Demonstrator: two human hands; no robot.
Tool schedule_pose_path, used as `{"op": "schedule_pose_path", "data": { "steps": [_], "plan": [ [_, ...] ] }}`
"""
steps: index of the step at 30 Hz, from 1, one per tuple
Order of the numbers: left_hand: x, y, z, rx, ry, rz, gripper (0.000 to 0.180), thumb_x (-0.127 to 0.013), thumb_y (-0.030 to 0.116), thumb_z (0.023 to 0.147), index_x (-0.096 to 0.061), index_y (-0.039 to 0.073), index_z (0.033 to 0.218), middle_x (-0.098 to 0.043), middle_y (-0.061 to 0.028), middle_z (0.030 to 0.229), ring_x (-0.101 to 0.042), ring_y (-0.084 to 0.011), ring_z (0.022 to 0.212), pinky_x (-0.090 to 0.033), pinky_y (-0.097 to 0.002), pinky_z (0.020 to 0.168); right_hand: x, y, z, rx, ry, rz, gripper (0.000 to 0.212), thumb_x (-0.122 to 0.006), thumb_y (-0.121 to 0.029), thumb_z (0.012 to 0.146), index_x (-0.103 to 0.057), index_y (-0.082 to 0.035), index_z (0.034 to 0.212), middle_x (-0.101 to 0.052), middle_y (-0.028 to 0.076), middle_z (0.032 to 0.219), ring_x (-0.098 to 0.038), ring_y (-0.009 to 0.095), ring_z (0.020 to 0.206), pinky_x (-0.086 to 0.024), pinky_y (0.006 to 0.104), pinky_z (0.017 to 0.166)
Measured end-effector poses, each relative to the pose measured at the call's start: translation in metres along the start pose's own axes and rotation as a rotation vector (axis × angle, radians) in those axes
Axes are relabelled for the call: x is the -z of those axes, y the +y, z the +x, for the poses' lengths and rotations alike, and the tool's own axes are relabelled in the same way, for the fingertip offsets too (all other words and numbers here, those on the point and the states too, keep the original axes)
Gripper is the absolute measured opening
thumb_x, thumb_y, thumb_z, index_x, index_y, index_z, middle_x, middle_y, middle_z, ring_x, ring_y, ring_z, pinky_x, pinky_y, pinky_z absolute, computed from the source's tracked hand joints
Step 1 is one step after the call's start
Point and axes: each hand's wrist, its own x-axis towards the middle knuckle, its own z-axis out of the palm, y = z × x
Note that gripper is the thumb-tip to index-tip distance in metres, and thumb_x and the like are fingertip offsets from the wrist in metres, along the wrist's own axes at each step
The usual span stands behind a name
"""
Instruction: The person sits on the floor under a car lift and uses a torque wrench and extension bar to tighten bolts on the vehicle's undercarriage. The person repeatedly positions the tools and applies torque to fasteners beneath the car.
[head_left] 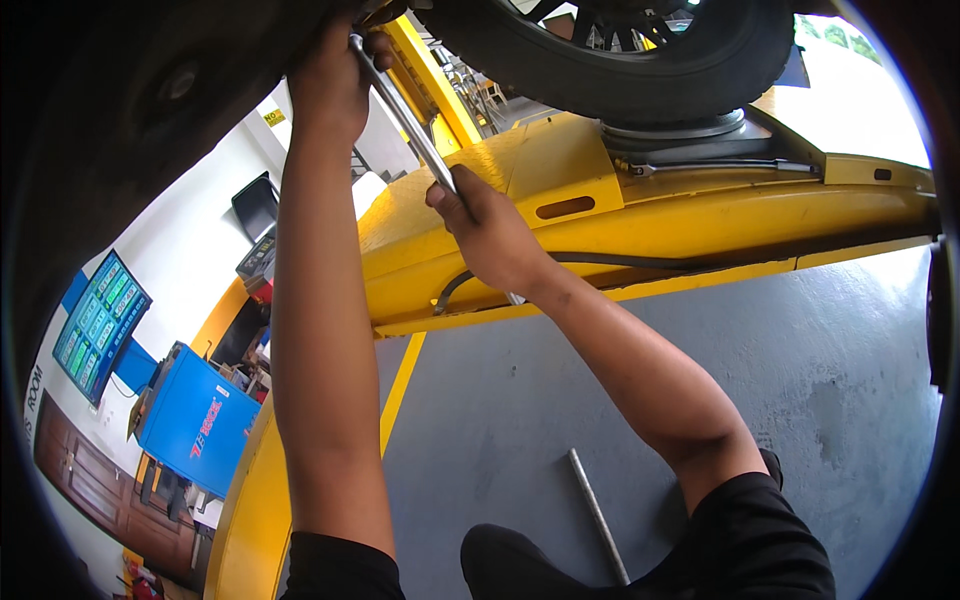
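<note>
A long chrome wrench slants from the car's dark underside down toward the yellow lift runway. My right hand is closed round its lower shaft, and the tool's end pokes out below the palm. Up at the wrench's top end, my left hand is raised close under the car, its fingers curled about the tool beside a part in shadow. What the wrench's head fits onto is hidden. A black tyre stands to the right of both hands, on a round metal turn plate.
A second wrench-like tool lies on the yellow lift runway beside the turn plate. A black hose runs along the runway's side. Below, a metal pipe lies on the grey floor near my knee. A blue cabinet and a screen are at left.
</note>
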Motion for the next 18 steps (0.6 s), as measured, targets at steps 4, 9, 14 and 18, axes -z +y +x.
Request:
{"op": "schedule_pose_path", "data": {
  "steps": [4,9,14,18],
  "plan": [
    [-0.029,-0.012,0.000,-0.018,0.156,-0.040,0.020,-0.064,0.030,0.101,-0.054,0.013,0.102,-0.056,0.0001,0.084,-0.044,-0.0083,0.053,-0.034,-0.0245,0.045,0.017,0.007,0.014,-0.007,-0.049,-0.112,0.052,-0.047,-0.043,0.110,-0.056,0.006,0.126,-0.067,0.024,0.095,-0.065,0.037,0.092,-0.049,0.0432,0.085],
    [-0.007,-0.017,-0.007,-0.044,0.221,-0.043,0.026,-0.061,0.024,0.103,-0.058,0.003,0.120,-0.059,-0.0123,0.099,-0.052,-0.0155,0.074,-0.043,-0.0308,0.067,0.054,0.007,0.033,-0.019,-0.147,-0.289,0.054,-0.047,-0.043,0.110,-0.056,0.005,0.133,-0.068,0.030,0.105,-0.065,0.044,0.099,-0.048,0.0473,0.089],
    [0.007,-0.010,-0.005,0.031,0.014,-0.205,0.021,-0.061,0.017,0.101,-0.059,0.000,0.113,-0.058,-0.0136,0.093,-0.046,-0.0141,0.066,-0.039,-0.0288,0.060,0.020,-0.050,-0.026,-0.023,-0.106,-0.099,0.039,-0.053,-0.034,0.108,-0.059,0.004,0.117,-0.066,0.024,0.089,-0.068,0.037,0.084,-0.051,0.0445,0.077],
    [0.009,-0.005,-0.004,0.291,-0.200,-0.407,0.029,-0.052,0.019,0.104,-0.058,-0.008,0.113,-0.053,-0.0146,0.097,-0.048,-0.0126,0.067,-0.039,-0.0260,0.058,-0.012,-0.109,-0.046,-0.047,-0.145,0.280,0.033,-0.051,-0.028,0.109,-0.056,0.003,0.120,-0.060,0.012,0.083,-0.069,0.024,0.071,-0.056,0.0354,0.068]
  ]
}}
